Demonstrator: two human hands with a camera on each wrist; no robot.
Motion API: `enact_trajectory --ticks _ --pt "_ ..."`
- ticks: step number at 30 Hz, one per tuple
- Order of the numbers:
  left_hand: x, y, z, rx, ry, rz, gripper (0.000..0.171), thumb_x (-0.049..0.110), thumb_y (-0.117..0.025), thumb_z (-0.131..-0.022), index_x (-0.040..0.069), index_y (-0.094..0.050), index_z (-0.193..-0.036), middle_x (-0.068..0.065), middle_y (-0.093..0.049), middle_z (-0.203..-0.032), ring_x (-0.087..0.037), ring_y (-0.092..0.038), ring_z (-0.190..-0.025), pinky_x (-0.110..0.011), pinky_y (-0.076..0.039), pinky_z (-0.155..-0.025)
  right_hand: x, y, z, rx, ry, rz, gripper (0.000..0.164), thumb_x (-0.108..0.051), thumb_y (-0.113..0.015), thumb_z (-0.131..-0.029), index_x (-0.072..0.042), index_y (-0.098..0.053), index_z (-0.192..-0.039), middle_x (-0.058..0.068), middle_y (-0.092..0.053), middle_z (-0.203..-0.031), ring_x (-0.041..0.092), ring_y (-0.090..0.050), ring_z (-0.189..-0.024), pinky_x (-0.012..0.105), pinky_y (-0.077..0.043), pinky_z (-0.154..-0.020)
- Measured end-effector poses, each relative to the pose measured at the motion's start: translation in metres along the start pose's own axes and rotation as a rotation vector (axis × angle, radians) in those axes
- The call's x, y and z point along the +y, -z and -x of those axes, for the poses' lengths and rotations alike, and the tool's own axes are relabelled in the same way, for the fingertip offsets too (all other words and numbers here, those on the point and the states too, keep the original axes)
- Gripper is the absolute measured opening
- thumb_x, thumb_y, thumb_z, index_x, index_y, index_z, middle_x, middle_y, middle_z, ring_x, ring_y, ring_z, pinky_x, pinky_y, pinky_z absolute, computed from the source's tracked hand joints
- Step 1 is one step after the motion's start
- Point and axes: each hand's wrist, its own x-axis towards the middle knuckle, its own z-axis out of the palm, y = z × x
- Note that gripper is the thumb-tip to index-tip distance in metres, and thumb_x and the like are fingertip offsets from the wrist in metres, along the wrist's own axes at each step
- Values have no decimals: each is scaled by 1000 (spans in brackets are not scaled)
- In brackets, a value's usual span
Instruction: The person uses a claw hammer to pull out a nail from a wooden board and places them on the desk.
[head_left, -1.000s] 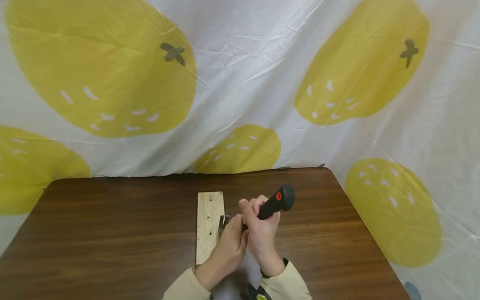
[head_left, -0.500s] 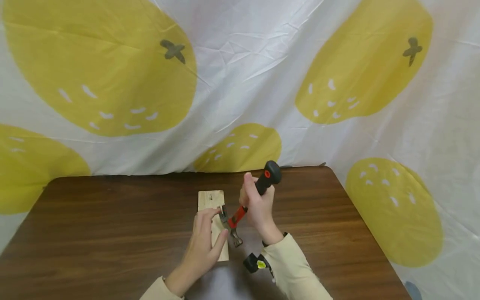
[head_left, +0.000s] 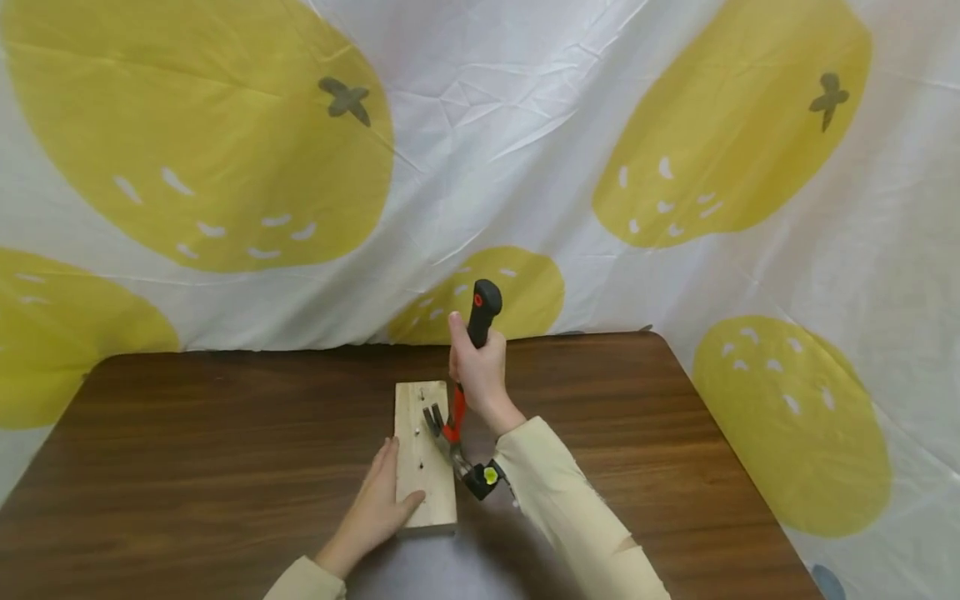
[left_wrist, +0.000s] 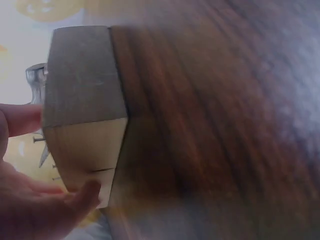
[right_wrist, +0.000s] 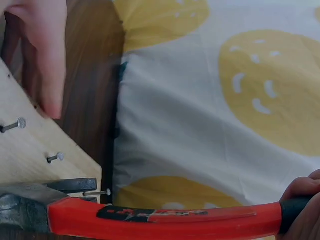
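- Pale rectangular wooden block (head_left: 435, 482), projecting steel nails (right_wrist: 21, 123): on brown wood-grain bench (head_left: 225, 458), between far corners, short of far edge.
- Steel claw hammer, red-and-black handle (head_left: 457, 417): claw near far nail, engagement unclear; right hand (head_left: 482, 371) clamped round handle.
- Left hand (head_left: 375, 498): fingers extended along block's left side, thumb on top.
- Possible faults: ill-seated claw slipping; lightly steadied block shifting.
- Dark-and-red handle label (right_wrist: 150, 216): illegible.

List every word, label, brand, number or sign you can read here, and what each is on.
Nothing is legible.
Label on the claw hammer: "lettering" is only a guess; its marks are too blurred to read.
Red ring on the black grip: too small to make out any characters.
Yellow-green badge on the black wrist camera: too small to read.
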Motion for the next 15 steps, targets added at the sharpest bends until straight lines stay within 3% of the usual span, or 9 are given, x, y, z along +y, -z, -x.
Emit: enact_trajectory --ticks 4,15 --pt "-1 -2 3 -35 -22 -21 77 12 -67 -79 -19 -22 -132 -39 -26 -135 -49 -29 -125 -55 -27 -101 3 -6 -5 12 -60 45 49 -23 -53 -92 -12 -35 -48 -6 -30 -35 7 -24 -29 23 -21 -33" --pt "5 -1 8 -38 2 -26 76 11 -68 -78 -19 -24 -132 -37 -29 -133 -48 -35 -121 -53 -31 -100 16 -21 -31 91 -73 180 50 -29 -57 -88 -13 -33 -47 -6 -30 -34 7 -26 -27 22 -21 -30"
